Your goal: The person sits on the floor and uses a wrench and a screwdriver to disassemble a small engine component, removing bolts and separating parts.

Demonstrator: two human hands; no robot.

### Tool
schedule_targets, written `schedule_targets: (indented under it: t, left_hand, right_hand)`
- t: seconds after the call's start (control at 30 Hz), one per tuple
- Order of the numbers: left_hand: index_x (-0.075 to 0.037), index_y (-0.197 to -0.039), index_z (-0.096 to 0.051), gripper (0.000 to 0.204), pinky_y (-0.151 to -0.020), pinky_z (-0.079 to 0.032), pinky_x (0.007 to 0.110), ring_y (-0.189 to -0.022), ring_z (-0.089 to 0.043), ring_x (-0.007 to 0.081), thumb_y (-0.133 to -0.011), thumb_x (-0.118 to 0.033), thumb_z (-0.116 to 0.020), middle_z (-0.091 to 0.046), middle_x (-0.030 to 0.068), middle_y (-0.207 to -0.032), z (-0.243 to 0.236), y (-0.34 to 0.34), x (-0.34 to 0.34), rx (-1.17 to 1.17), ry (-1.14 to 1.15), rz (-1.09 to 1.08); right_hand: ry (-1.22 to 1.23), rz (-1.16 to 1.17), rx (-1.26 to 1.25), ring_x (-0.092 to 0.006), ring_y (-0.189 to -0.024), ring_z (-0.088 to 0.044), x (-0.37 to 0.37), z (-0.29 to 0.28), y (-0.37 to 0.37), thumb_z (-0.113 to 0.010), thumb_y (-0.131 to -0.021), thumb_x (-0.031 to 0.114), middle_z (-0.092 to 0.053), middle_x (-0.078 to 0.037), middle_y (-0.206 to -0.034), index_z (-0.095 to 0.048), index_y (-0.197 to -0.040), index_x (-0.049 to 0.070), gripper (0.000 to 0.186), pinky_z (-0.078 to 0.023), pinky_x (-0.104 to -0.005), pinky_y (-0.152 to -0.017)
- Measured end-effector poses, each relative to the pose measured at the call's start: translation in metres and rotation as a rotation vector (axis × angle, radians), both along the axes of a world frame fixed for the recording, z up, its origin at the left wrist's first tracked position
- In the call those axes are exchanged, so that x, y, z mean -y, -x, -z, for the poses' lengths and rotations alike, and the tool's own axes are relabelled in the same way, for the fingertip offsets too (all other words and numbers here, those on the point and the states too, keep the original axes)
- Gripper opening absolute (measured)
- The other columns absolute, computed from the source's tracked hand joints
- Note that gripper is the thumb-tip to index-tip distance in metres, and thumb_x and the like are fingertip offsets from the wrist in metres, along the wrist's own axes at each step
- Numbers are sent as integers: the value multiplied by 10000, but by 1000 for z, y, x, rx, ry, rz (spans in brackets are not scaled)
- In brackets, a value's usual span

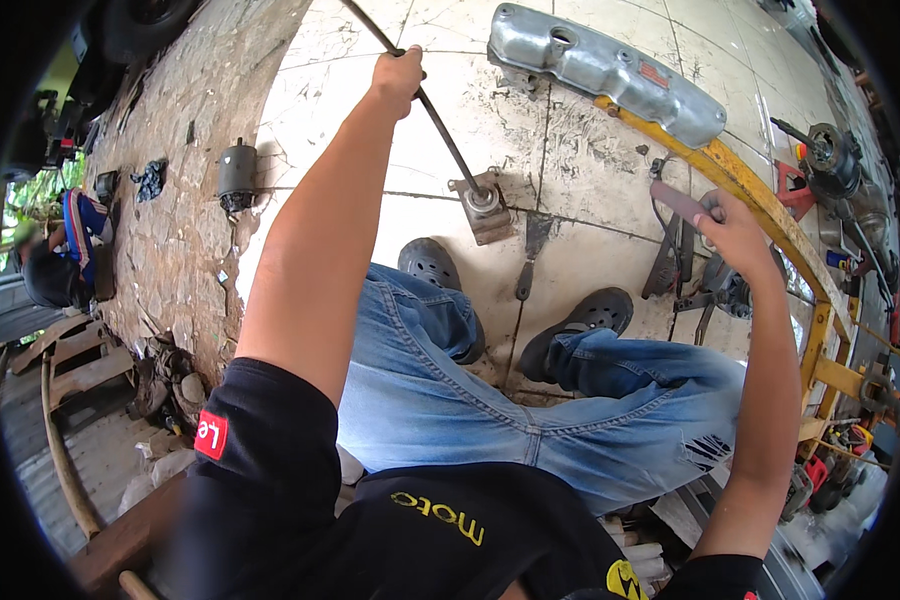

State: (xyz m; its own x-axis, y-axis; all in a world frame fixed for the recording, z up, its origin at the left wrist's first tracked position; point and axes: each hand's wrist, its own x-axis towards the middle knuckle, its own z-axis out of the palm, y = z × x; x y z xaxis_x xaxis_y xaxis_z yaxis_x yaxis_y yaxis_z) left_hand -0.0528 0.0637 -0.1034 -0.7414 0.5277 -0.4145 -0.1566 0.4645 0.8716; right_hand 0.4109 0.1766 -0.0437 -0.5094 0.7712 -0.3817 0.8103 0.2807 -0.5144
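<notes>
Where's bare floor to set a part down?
Scuffed but bare tile lies between the scraper and the dark tool, just beyond the right shoe. Another stained patch lies between the long rod and the silver cover. Crowded: the right side, along the yellow frame, with metal parts beside it and a black housing beyond.

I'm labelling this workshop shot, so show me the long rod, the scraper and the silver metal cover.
Long rod (443,132): head view, on the shaft below the left hand (400,82).
Scraper (538,235): head view, on the wide blade.
Silver metal cover (607,72): head view, mid-body.
</notes>
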Motion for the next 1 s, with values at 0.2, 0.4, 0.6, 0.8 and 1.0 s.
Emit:
schedule_targets:
  t: [0.2, 0.4, 0.6, 0.8, 1.0]
  left_hand:
    - [34, -1169, -554, 272, -972, -496, 439, -993, -606, 208, -954, -132, -575, -540, 108, -1111, 12, 24, 23, 166, -82, -252]
    - [78, -1221, -484, 467, -916, -501, 436, -983, -597, 252, -877, -203, -625, -555, 150, -1094, 11, -3, 43, -52, -29, -320]
    - [-147, -1155, -599, 393, -1003, -413, 422, -1110, -562, 245, -769, -185, -662, -616, 75, -1148, 49, -55, 51, -1251, -39, 714]
    - [-212, -1178, -636, 315, -1078, -319, 412, -1115, -576, 191, -963, -425, -549, -680, 0, -1060, 83, -93, 44, -1153, 847, 1501]
    - [-266, -1088, -688, 257, -935, -376, 404, -1029, -607, 178, -967, -436, -538, -689, -5, -972, 93, -87, 42, -1116, 827, 1494]
  right_hand:
    - [-1, -17, 92, -327, -857, -680, 0, 92, 23, -668, -796, 237, -686, -219, -914, -656, -995, -9, 317, -513, -400, -788]
    - [283, 301, 341, -376, -977, -669, 56, 195, 52, -645, -790, 247, -693, -259, -982, -678, -1019, -36, 365, -515, -410, -876]
    - [174, 247, 279, -383, -1049, -649, 80, 252, 48, -640, -804, 240, -683, -263, -1052, -691, -1047, -9, 351, -502, -413, -926]
    - [-54, 348, 199, -384, -1054, -631, 92, 259, 50, -635, -842, 233, -654, -229, -1099, -591, -1233, 43, 438, -496, -445, -919]
    - [-57, 212, 155, -420, -1080, -597, 110, 255, 82, -585, -895, 271, -601, -205, -1191, -541, -1184, 74, 352, -502, -509, -861]
